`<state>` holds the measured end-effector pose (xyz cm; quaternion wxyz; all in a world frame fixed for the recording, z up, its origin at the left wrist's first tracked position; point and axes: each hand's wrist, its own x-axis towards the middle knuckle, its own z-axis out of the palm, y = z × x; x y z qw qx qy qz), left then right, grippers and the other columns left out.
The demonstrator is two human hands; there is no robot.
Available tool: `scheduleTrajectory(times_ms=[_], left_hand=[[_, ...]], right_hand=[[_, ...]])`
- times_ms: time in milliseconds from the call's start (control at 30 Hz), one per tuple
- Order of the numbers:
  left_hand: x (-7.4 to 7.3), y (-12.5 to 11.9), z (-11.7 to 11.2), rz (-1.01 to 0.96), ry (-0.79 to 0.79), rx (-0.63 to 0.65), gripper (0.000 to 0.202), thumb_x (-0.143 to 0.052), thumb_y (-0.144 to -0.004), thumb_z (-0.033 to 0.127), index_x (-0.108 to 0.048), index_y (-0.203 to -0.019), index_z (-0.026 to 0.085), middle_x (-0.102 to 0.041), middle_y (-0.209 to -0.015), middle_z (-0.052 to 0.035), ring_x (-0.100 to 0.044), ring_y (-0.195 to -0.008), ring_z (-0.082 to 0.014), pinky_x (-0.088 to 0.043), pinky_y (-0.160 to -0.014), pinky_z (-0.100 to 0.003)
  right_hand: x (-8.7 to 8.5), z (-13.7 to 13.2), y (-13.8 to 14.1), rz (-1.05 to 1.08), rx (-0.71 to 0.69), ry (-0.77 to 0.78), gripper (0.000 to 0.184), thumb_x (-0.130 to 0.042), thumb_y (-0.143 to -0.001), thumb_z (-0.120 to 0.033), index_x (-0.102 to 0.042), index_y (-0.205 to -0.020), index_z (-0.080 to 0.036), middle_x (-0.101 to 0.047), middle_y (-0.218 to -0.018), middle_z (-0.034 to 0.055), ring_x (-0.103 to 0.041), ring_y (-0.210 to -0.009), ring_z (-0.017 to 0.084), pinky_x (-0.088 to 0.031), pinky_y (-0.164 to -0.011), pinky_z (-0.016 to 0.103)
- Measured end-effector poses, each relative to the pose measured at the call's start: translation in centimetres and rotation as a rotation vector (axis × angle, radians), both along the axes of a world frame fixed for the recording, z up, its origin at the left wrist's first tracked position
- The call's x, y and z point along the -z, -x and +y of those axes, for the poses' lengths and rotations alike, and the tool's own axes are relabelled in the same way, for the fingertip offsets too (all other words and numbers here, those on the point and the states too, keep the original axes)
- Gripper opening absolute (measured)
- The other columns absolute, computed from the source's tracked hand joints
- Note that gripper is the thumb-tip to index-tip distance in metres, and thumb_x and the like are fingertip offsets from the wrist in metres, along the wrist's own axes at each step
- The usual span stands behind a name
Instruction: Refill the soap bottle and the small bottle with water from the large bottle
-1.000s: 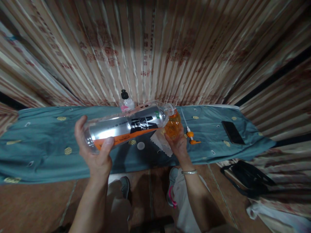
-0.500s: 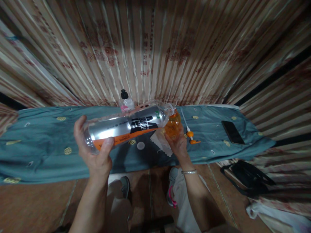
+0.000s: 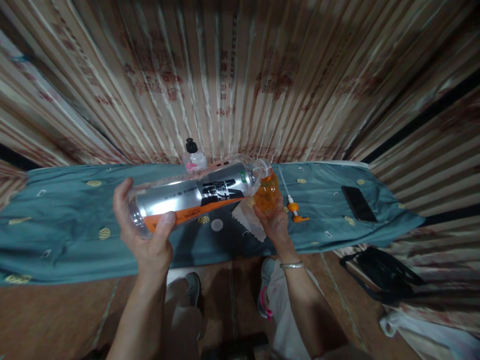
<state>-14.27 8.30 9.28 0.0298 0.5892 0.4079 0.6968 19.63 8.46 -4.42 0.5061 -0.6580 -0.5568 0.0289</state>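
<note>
My left hand (image 3: 150, 240) is wrapped round the base end of a large clear plastic bottle (image 3: 180, 196) with a silver, black and orange label. The bottle lies nearly level in the air, its neck tipped to the right. Its mouth meets the top of a small orange bottle (image 3: 267, 192), which my right hand (image 3: 276, 222) grips round its lower body. Amber liquid shows inside the small bottle. Just right of it, an orange pump head (image 3: 296, 210) with a clear dip tube lies on the cloth. A round white cap (image 3: 216, 225) rests below the large bottle.
A teal patterned cloth (image 3: 75, 210) covers the narrow table. At the back stands a clear bottle with a black top (image 3: 192, 146). A crumpled tissue-like sheet (image 3: 249, 222) lies under my hands. A phone (image 3: 359, 204) is on the right; a black bag (image 3: 382, 275) sits lower right. Curtains hang behind.
</note>
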Motion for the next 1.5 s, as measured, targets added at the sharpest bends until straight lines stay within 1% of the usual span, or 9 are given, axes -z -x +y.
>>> scheduleTrajectory(times_ms=[167,267,467,733,867,967,1133,1267,1500], left_hand=[[0.1,0.0,-0.1,-0.002,-0.007,0.030,0.084,-0.098,-0.102,0.063,-0.076,-0.179,0.041,-0.082,-0.144,-0.0053,-0.078,-0.122,-0.0334,-0.066,-0.114,-0.054],[0.3,0.1,0.1,0.004,-0.014,0.041,0.084,-0.098,-0.102,0.061,-0.075,-0.180,0.042,-0.083,-0.146,-0.0051,-0.078,-0.123,-0.0340,-0.065,-0.113,-0.053],[0.5,0.5,0.4,0.018,-0.007,0.025,0.096,-0.099,-0.094,0.065,-0.073,-0.180,0.032,-0.083,-0.144,-0.0042,-0.078,-0.123,-0.0320,-0.062,-0.112,-0.051],[0.2,0.1,0.5,-0.028,0.020,0.006,0.096,-0.097,-0.088,0.071,-0.074,-0.172,0.030,-0.084,-0.138,-0.0059,-0.081,-0.120,-0.0331,-0.064,-0.108,-0.052],[0.1,-0.2,0.2,-0.029,0.009,0.006,0.093,-0.098,-0.092,0.072,-0.074,-0.173,0.033,-0.081,-0.140,-0.0069,-0.079,-0.123,-0.0362,-0.065,-0.113,-0.056],[-0.1,-0.4,-0.1,-0.039,0.040,0.019,0.083,-0.097,-0.098,0.066,-0.074,-0.173,0.039,-0.081,-0.141,-0.0092,-0.079,-0.126,-0.0397,-0.067,-0.114,-0.061],[-0.1,-0.2,-0.1,-0.013,0.007,0.027,0.086,-0.096,-0.098,0.065,-0.074,-0.176,0.036,-0.082,-0.144,-0.0069,-0.079,-0.125,-0.0362,-0.065,-0.115,-0.058],[0.0,0.0,0.0,0.005,0.002,0.030,0.082,-0.094,-0.102,0.063,-0.073,-0.178,0.041,-0.082,-0.144,-0.0072,-0.080,-0.127,-0.0368,-0.067,-0.115,-0.058],[0.1,-0.3,-0.3,0.001,0.072,-0.012,0.083,-0.088,-0.102,0.069,-0.071,-0.179,0.044,-0.084,-0.148,-0.0080,-0.083,-0.131,-0.0394,-0.070,-0.120,-0.062]], right_hand=[[-0.7,-0.1,0.1,0.022,0.005,0.053,0.098,-0.089,-0.102,-0.070,-0.061,-0.177,-0.014,-0.083,-0.170,0.0324,-0.086,-0.153,0.048,-0.076,-0.127,0.070],[-0.8,-0.2,0.3,0.033,0.023,0.074,0.100,-0.087,-0.102,-0.073,-0.060,-0.178,-0.013,-0.083,-0.169,0.0325,-0.087,-0.151,0.047,-0.076,-0.126,0.068],[-0.8,-0.2,0.2,0.059,0.000,0.070,0.101,-0.086,-0.103,-0.075,-0.057,-0.181,-0.018,-0.083,-0.169,0.0293,-0.088,-0.147,0.045,-0.076,-0.124,0.070],[-0.9,-0.2,0.2,0.058,0.002,0.113,0.098,-0.090,-0.100,-0.066,-0.060,-0.178,-0.014,-0.081,-0.170,0.0312,-0.085,-0.154,0.049,-0.075,-0.127,0.073],[-0.7,-0.1,0.3,0.033,0.015,0.057,0.099,-0.085,-0.102,-0.073,-0.059,-0.177,-0.015,-0.083,-0.169,0.0317,-0.086,-0.152,0.048,-0.076,-0.126,0.073],[-0.4,0.0,0.3,-0.011,0.030,0.036,0.099,-0.082,-0.103,-0.077,-0.059,-0.177,-0.014,-0.084,-0.168,0.0318,-0.087,-0.151,0.047,-0.076,-0.127,0.071],[0.0,0.0,0.2,-0.047,0.033,0.027,0.101,-0.083,-0.104,-0.077,-0.058,-0.179,-0.013,-0.083,-0.168,0.0317,-0.086,-0.152,0.047,-0.077,-0.125,0.067],[0.1,0.0,0.3,-0.024,0.022,0.016,0.099,-0.083,-0.107,-0.076,-0.056,-0.182,-0.018,-0.084,-0.167,0.0276,-0.087,-0.151,0.044,-0.077,-0.124,0.064],[-0.1,0.0,0.1,0.031,-0.001,0.039,0.100,-0.084,-0.103,-0.074,-0.056,-0.179,-0.016,-0.080,-0.170,0.0309,-0.083,-0.156,0.048,-0.072,-0.130,0.074]])
